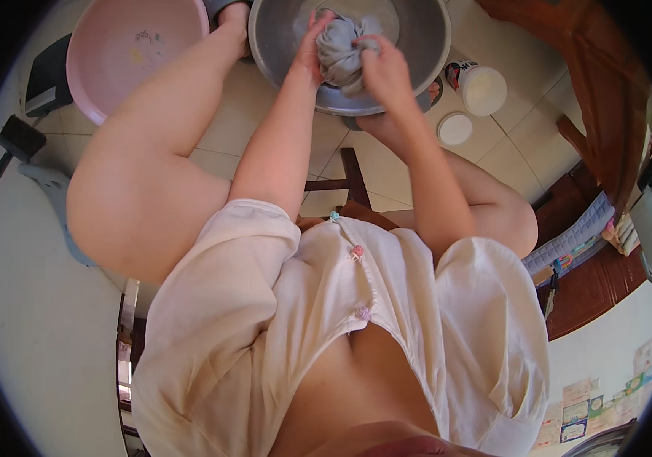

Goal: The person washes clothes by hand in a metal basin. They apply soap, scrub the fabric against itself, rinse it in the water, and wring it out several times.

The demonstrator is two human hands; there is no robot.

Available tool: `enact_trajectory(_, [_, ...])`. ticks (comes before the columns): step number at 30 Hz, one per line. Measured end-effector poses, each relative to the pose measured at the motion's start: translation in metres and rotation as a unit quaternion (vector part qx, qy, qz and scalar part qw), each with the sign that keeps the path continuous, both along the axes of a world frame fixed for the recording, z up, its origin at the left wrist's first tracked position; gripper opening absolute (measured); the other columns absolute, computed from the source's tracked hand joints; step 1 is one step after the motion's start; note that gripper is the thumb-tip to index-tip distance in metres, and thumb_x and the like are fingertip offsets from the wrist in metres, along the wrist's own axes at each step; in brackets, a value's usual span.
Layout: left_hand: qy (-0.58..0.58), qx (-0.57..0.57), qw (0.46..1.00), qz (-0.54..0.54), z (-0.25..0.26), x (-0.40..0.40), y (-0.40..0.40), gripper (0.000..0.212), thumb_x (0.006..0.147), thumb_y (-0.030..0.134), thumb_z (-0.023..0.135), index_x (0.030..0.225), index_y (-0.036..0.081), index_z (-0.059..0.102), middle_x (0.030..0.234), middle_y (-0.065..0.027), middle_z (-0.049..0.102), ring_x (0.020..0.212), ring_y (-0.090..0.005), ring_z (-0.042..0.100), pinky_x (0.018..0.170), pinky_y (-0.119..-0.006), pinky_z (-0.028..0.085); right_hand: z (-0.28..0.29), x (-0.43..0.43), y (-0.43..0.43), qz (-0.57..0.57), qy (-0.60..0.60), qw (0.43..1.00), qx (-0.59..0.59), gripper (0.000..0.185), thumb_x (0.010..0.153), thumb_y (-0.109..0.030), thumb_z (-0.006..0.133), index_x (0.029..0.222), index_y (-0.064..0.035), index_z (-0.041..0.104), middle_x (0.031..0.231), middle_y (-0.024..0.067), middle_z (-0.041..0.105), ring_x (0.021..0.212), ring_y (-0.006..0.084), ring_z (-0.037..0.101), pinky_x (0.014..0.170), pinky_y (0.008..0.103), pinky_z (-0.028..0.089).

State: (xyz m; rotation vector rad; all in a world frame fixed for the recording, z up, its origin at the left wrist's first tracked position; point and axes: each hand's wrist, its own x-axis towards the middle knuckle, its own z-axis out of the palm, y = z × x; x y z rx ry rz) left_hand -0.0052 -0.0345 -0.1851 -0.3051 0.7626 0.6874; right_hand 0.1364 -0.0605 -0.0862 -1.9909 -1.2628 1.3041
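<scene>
A wet-looking grey cloth, bunched into a ball, is between my hands over a round metal basin. My left hand cups it from the left, palm against the folds and fingers pointing up. On the other side, my right hand grips a fold, with its fingers curled toward the middle of the bundle. Part of the cloth hides the fingers of my left hand. The basin stands on the floor between my feet, and its upper edge runs out of the picture.
Left of the metal basin stands a pink plastic basin. A white tub without its lid and a round white lid are on the tiled floor to the right. A brush head is at far left; brown wooden furniture lies right.
</scene>
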Motion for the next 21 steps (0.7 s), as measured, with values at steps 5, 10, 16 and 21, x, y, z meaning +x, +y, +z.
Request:
enact_trajectory(5, [0.036,0.021,0.998,0.05,-0.005,0.019,-0.017,0.05,0.097,0.048,0.049,0.122,0.007,0.061,0.119,-0.0133,0.067,0.109,-0.0326,0.066,0.099,-0.05,0.052,0.034,-0.065,-0.018,0.11,-0.236,0.963,0.071,0.041,0.078,-0.029,0.066,0.115,-0.0098,0.065,0.114,0.0198,0.061,0.099,0.0423,0.056,0.084,0.051,0.05])
enact_trajectory(10, [0.267,0.01,0.964,0.005,-0.005,0.041,-0.013,0.032,0.101,0.028,0.047,0.117,0.005,0.062,0.116,-0.0148,0.068,0.108,-0.0329,0.066,0.097,-0.051,0.052,-0.039,-0.036,0.038,0.09,-0.211,0.97,-0.076,0.03,0.083,-0.025,0.063,0.108,-0.0084,0.068,0.103,0.0209,0.069,0.094,0.0412,0.065,0.085,0.0515,0.052])
enact_trajectory(16, [0.11,-0.072,0.98,0.148,-0.03,0.032,-0.002,0.032,0.094,0.02,0.045,0.112,0.0,0.061,0.113,-0.0157,0.068,0.104,-0.0332,0.065,0.093,-0.05,0.053,-0.091,0.007,0.043,-0.073,-0.072,0.986,-0.135,0.039,0.092,-0.026,0.054,0.121,-0.0037,0.065,0.115,0.0217,0.068,0.102,0.0395,0.066,0.092,0.0455,0.052])
enact_trajectory(21, [0.113,-0.134,0.985,0.0,0.034,0.026,0.035,0.019,0.093,0.023,0.066,0.1,0.007,0.062,0.098,-0.0116,0.065,0.093,-0.0294,0.064,0.077,-0.043,0.053,-0.06,-0.025,-0.032,0.037,-0.054,0.982,0.175,0.036,0.083,-0.017,0.061,0.117,-0.009,0.068,0.122,0.0203,0.066,0.107,0.0397,0.063,0.091,0.0487,0.05])
